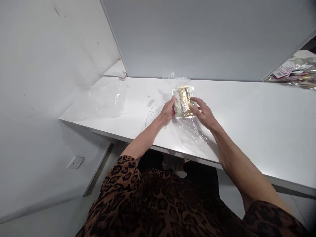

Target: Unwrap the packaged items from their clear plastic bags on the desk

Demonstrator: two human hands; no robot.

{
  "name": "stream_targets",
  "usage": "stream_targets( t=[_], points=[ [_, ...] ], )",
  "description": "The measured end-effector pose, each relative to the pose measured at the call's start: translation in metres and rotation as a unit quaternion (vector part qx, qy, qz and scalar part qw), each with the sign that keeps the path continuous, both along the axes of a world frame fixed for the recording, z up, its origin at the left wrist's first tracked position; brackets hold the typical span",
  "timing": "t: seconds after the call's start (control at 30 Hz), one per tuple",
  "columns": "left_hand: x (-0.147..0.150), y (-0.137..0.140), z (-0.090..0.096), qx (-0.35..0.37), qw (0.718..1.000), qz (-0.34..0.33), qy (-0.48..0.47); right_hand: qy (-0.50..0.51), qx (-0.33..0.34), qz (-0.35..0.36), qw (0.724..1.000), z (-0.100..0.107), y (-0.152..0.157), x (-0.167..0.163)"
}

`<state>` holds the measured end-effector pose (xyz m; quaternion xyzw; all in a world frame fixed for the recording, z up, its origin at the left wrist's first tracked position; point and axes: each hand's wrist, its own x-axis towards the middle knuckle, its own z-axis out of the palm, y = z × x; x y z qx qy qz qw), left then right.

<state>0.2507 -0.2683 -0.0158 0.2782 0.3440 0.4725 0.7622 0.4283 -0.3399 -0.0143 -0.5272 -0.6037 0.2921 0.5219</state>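
Both hands are meeting over a small gold packet point(184, 100) that is lying on the white table point(247, 115), near its far edge by the grey partition point(197, 36). The left hand point(168, 110) is gripping the packet's left edge with its fingers curled against it, and the right hand point(203, 113) is pinching the right edge, its fingertips resting on the packet's top. The packet is sitting inside or on a clear plastic bag point(191, 131), which is spreading crinkled toward the near edge of the table, under the right wrist; whether the packet is wrapped in the bag cannot be told. Another sheet of clear plastic point(108, 97) is lying well apart at the left end of the table, and a small red and white box point(122, 76) is sitting beyond it in the corner. A heap of packets in plastic point(295, 72) is lying far to the right, behind the partition.
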Motion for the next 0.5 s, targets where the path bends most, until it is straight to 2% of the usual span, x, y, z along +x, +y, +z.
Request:
stream_targets(
  t=[0.07, 0.13, 0.23, 0.37, 0.5],
  points=[
    [0.001, -0.003, 0.002, 0.004, 0.999, -0.042, 0.002, -0.047, -0.036, 0.012, 0.998, -0.005, 0.001, -0.005],
    [0.000, -0.005, 0.002, 0.004, 0.998, -0.064, 0.001, -0.038, -0.056, 0.009, 0.998, -0.009, 0.003, -0.008],
    [-0.001, -0.005, -0.001, 0.005, 0.998, -0.065, 0.007, 0.081, -0.085, 0.027, 0.993, -0.014, 0.007, -0.009],
    [-0.001, -0.003, -0.002, 0.019, 0.998, -0.061, 0.008, 0.267, -0.117, 0.022, 0.956, -0.014, 0.014, -0.006],
    [-0.004, -0.001, 0.000, 0.035, 0.996, -0.086, 0.010, 0.337, -0.150, -0.020, 0.929, -0.011, 0.016, -0.002]
  ],
)
